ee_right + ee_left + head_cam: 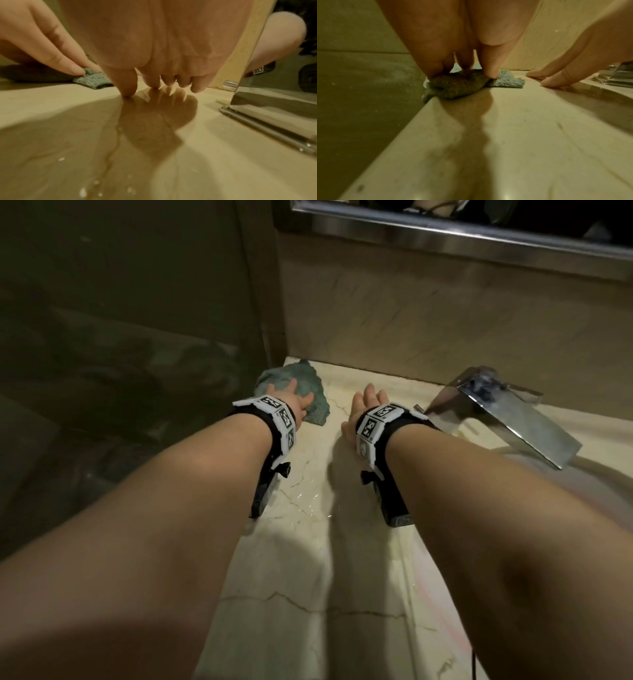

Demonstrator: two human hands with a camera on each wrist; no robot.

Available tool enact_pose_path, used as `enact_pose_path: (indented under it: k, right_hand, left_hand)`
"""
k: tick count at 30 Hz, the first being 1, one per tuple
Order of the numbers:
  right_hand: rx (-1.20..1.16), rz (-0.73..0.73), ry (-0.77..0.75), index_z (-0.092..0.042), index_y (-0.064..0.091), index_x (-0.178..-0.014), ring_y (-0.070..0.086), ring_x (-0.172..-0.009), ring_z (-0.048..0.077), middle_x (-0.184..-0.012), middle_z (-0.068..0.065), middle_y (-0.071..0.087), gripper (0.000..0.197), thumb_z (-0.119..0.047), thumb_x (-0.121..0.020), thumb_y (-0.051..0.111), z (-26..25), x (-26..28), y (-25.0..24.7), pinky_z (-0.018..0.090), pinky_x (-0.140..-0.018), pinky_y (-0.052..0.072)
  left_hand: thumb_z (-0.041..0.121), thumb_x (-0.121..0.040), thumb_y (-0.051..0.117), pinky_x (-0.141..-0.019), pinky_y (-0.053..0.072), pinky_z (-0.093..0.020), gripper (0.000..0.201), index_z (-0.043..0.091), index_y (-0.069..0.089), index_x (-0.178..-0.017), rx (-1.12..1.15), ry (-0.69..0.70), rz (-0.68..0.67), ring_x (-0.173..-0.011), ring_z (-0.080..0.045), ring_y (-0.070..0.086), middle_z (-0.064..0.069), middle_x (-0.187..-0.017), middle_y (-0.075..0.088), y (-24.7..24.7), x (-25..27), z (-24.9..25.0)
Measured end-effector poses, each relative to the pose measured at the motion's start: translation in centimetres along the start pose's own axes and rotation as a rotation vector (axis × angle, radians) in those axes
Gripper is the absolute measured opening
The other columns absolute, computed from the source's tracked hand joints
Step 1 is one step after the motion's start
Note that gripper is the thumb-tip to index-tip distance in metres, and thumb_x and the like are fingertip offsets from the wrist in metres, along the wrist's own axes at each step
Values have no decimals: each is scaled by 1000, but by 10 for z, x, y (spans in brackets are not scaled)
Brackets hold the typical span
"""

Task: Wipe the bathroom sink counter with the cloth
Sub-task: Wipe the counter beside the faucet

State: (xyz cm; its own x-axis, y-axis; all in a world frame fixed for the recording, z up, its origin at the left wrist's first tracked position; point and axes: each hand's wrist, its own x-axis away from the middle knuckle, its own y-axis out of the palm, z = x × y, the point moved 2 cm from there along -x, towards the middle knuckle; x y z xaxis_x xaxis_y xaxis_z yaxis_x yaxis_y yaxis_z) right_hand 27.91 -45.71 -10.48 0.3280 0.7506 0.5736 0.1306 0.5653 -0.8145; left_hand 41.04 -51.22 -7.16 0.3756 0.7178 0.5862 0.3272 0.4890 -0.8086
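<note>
Faucet point(507, 412) flanks flat right hand point(368, 405); left hand point(291, 402) presses cloth point(308, 385) flat-fingered on counter point(308, 559).

cloth point(301, 385): blue-green, crumpled, at the far left corner, overhanging the edge
counter point(308, 559): cream marble, veined, wet

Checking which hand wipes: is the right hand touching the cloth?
No, the right hand rests bare on the counter, apart from the cloth under the left hand.
</note>
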Motion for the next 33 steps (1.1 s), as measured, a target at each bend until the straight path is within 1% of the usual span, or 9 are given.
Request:
enact_pose_path:
  k: [4,10,14,18,23,26,28,30,33]
  right_hand:
    - [-54,-29,2,-14,-9,-151,-8,-149,27,-160,6,-15,70,-44,-99,27,-1,-3,-5,44,-120,5]
    - [-155,41,-36,-15,-5,-152,-7,-148,28,-160,5,-11,73,-43,-97,34,2,-11,4,39,-120,3]
    - [-175,39,-30,-12,-6,-152,-8,-148,27,-160,5,-12,75,-45,-97,34,3,-16,5,38,-120,2]
    - [-151,49,-32,-12,-7,-152,-9,-148,29,-160,7,-13,78,-46,-97,36,1,-18,8,40,-120,3]
    - [-130,16,-36,-14,-9,-151,-10,-148,28,-160,5,-16,75,-47,-98,32,3,-14,5,40,-120,2]
    - [-123,4,-35,-14,-9,-151,-10,-148,27,-159,5,-17,74,-47,-98,31,3,-12,4,40,-120,2]
    - [-171,15,-47,-10,-5,-152,-7,-148,30,-160,10,-13,76,-44,-98,36,2,-9,0,41,-120,4]
    - [-254,30,-74,-6,3,-151,-1,-147,33,-159,16,-5,77,-37,-96,46,0,-6,-5,43,-119,7]
    - [-262,41,-88,-4,8,-151,3,-147,35,-158,17,-1,75,-35,-96,49,-1,-3,-10,44,-119,9]
  left_hand:
    - [21,-104,29,-118,8,-46,55,27,2,-153,-144,34,-92,-147,-33,-8,-4,-160,-11,-8,-4,7]
    - [26,-104,28,-119,1,-47,50,34,14,-150,-57,223,-35,-147,-35,-8,-2,-161,-8,-12,-20,28]
    - [26,-104,28,-119,0,-45,49,34,14,-150,-45,260,-25,-147,-34,-8,1,-161,-8,-19,-36,32]
    - [28,-103,27,-121,7,-43,53,31,4,-152,-25,189,44,-148,-33,-3,1,-161,-5,-16,-52,23]
    - [28,-103,26,-120,7,-42,54,29,3,-152,67,108,73,-147,-34,-2,1,-161,-4,-12,-57,5]
    - [26,-103,28,-119,9,-37,53,26,9,-152,171,68,119,-147,-34,4,-4,-161,-1,-9,-55,-14]
    - [23,-102,33,-119,16,-33,52,23,17,-151,234,85,164,-146,-31,14,-6,-160,4,-10,-53,-21]
    - [19,-101,37,-118,19,-34,51,21,23,-150,268,101,189,-145,-30,17,-6,-160,7,-12,-51,-23]
    - [16,-101,39,-119,18,-36,50,23,26,-149,289,77,173,-146,-29,17,-5,-161,6,-11,-43,-23]
